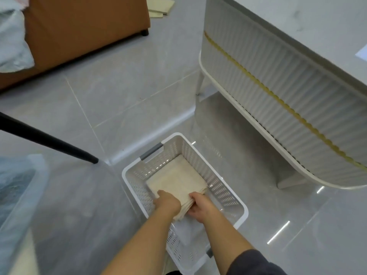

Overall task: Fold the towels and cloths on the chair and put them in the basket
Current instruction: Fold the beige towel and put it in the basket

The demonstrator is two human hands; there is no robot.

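Nearest are two bare arms reaching down. The left hand (pixel 168 202) grips the near edge of the folded cream towel (pixel 176 180) from on top. The right hand (pixel 200 205) holds the near right corner, and its fingers seem to go under the layers. Both hands are closed on the towel.

The towel is inside the white plastic basket with little holes in its sides (pixel 219 188). Its far end lies low in the basket. Its near end looks a bit raised in the hands. I cannot tell if it sits flat on the bottom yet.

What could go wrong? The layers fan out a little by the right hand. If the hands let go too soon or pull out fast, the fold could slide open. A push on the wall could also make the basket skid on the shiny grey tiled floor (pixel 123 92).

To the left, a thin black chair leg (pixel 49 139) slants down to the floor. To the right stands a white ribbed table with a gold strip (pixel 278 86). Far left is an orange-brown seat (pixel 79 26) with a pale crumpled cloth (pixel 14 46) on it. That cloth may need folding too.
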